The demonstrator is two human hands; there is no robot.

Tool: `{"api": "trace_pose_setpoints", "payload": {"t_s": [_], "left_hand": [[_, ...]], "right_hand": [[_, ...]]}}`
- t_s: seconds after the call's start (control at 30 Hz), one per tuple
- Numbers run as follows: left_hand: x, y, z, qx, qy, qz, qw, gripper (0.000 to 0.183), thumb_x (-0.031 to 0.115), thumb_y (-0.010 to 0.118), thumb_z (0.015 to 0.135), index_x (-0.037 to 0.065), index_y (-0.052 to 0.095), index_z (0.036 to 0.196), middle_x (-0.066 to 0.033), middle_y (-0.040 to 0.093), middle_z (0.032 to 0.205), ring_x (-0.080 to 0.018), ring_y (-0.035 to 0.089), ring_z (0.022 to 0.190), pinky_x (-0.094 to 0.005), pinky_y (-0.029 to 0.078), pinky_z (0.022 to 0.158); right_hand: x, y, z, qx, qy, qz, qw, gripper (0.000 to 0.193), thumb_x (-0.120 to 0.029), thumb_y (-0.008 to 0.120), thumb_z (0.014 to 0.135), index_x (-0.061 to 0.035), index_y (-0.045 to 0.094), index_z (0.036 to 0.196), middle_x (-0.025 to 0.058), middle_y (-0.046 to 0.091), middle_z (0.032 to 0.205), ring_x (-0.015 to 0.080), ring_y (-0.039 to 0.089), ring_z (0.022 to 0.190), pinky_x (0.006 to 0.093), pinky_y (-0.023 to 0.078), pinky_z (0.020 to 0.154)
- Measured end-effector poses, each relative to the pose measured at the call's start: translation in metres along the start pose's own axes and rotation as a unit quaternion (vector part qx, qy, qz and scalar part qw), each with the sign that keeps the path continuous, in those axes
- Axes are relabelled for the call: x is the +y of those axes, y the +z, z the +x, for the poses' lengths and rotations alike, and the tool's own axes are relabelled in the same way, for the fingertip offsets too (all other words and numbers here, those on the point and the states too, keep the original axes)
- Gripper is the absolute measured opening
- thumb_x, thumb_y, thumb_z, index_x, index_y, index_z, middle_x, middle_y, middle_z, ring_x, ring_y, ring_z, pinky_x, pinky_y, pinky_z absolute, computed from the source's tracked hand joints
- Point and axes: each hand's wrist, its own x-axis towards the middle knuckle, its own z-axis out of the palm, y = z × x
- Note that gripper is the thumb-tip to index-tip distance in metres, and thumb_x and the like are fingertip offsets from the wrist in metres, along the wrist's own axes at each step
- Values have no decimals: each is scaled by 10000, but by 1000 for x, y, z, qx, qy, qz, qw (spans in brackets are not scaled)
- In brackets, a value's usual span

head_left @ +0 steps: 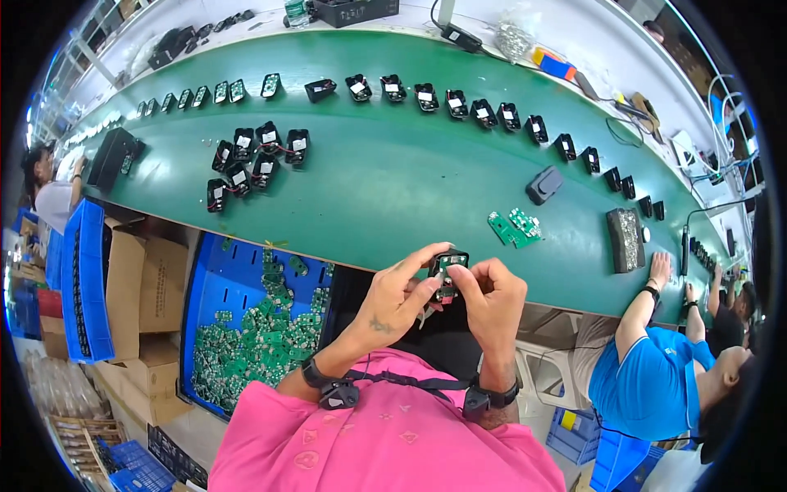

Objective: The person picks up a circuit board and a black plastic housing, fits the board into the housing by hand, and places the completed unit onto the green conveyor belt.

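Note:
Close to the table's front edge, a small black plastic housing (465,259) with a green circuit board (448,277) in it is between my hands. My left hand (392,302) grips the housing from the left, its thumb on the board. From the right, my right hand (495,297) presses its thumb onto the board, with its fingers curled around the side. The fingertips under the housing are hidden. Just beyond on the tabletop lie loose green circuit boards (515,228) and a dark grey closed case (544,185).
A row of black housings (426,97) curves along the green table (361,189); several more cluster (265,170) at left. A blue bin (211,283) full of circuit boards stands below left. A dark block (625,240) is at right, near a co-worker in blue (648,381).

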Motion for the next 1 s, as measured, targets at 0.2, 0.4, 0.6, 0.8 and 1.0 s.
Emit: {"api": "trace_pose_setpoints", "payload": {"t_s": [0.2,0.4,0.6,0.8,1.0], "left_hand": [[1,5,-3,8,-37,-30,999,456,164,515,1020,50,448,1456,-85,644,1138,-69,614,780,-209,484,612],[-4,12,1,42,46,114,992,464,140,492,1017,31,435,1465,-125,663,1078,-111,606,803,-241,480,664],[-1,19,5,77,74,137,985,392,159,475,1026,13,506,1388,-175,674,1026,-230,674,839,-327,522,783],[-1,32,5,176,139,179,958,338,185,474,1037,-4,548,1307,-251,676,1043,-411,694,890,-413,553,731],[-5,47,-7,221,223,224,923,287,134,499,1013,-6,604,1241,-257,678,1008,-387,711,851,-398,554,694]], "right_hand": [[7,7,-2,-17,38,58,997,214,-189,708,923,8,647,981,112,653,724,147,625,612,296,478,553],[5,21,-6,21,-100,-47,994,295,-168,482,1028,50,617,1175,242,680,951,396,680,821,432,517,705],[8,25,-5,39,-135,-86,986,298,-150,478,1025,51,592,1213,241,679,936,387,682,752,431,522,652],[0,35,-12,76,-128,-53,987,339,-222,468,1037,39,588,1217,238,683,955,389,694,772,423,540,664],[0,32,-21,95,-112,-31,989,307,-240,469,1037,-29,608,1212,213,697,943,398,697,793,436,543,657]]}}
